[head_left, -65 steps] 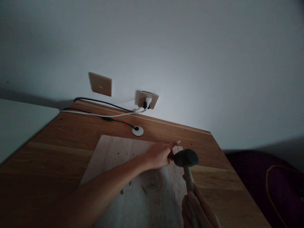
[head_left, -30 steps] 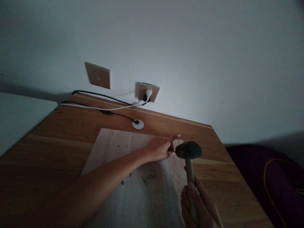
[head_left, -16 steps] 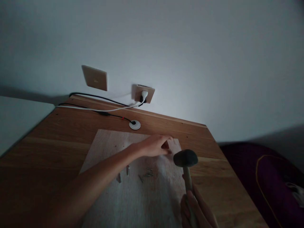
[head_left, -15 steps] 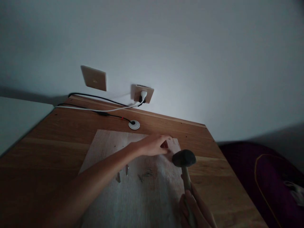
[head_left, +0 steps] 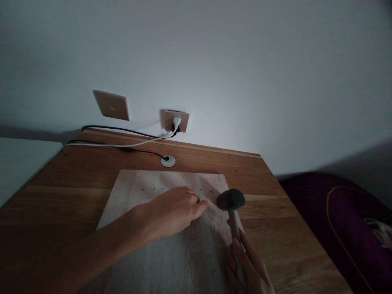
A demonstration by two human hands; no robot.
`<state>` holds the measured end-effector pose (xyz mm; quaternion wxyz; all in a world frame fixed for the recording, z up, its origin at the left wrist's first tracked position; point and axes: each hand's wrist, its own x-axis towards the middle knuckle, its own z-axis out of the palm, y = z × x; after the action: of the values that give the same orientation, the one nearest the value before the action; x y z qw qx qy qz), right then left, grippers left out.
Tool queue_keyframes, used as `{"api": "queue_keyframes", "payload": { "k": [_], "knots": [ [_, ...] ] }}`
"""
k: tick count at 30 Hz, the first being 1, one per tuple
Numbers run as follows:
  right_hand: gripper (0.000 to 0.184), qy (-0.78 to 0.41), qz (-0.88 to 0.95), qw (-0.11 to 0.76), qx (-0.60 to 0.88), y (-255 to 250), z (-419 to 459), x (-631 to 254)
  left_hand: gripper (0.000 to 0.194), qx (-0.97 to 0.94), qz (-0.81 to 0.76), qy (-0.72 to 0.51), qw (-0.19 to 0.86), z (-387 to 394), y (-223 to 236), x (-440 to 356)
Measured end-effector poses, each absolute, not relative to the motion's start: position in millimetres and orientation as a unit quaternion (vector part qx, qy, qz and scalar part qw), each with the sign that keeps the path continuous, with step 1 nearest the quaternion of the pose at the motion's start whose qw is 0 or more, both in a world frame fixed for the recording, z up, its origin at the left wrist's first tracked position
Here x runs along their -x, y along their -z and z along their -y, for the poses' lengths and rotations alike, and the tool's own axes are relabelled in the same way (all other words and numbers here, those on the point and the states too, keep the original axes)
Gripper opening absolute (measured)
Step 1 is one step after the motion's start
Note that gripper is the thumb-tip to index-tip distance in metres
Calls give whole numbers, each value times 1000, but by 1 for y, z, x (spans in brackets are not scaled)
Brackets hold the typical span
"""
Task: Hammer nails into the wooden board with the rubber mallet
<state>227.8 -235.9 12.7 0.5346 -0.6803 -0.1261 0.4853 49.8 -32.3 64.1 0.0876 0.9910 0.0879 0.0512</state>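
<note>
My left hand (head_left: 177, 208) reaches over a pale wooden board (head_left: 171, 261), its fingers curled down and closed. What they hold, if anything, is hidden beneath the hand. In my right hand (head_left: 246, 261) is a mallet, gripped by its light handle; the dark mallet head (head_left: 231, 199) points up near the board's right edge. Several small nails stand along the board's far part. One nail (head_left: 212, 189) is close to the mallet head, and another nail (head_left: 201, 189) stands just left of it. The left hand and forearm cover the board's middle.
The board lies on a wooden tabletop (head_left: 275, 228) against a wall. A wall socket (head_left: 183, 121) holds plugs, with cables (head_left: 134, 144) running left and into a round grommet (head_left: 168, 161). A white surface (head_left: 27, 163) is at left, purple fabric (head_left: 352, 228) at right.
My left hand has drawn back from the board's far right corner toward its middle, covering the loose nails there. The right hand still holds the mallet. The view has shifted slightly.
</note>
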Motion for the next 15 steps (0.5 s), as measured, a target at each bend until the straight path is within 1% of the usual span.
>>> {"api": "queue_keyframes", "payload": {
  "k": [3,5,10,12,15],
  "knots": [
    [79,-478,115,528,693,-16,235,-227,26,-992,-71,-65,79,38,-61,-49],
    [81,-474,115,525,698,-18,235,-227,28,-992,-69,-69,80,39,-58,-51],
    [85,-475,107,530,695,-19,235,-227,25,-992,-71,-65,80,38,-50,-54],
    [83,-480,105,535,687,-18,236,-229,23,-987,-78,-75,117,31,-48,-55],
    [78,-493,109,548,667,-15,237,-229,21,-960,-100,-110,238,13,-46,-61]
  ]
}}
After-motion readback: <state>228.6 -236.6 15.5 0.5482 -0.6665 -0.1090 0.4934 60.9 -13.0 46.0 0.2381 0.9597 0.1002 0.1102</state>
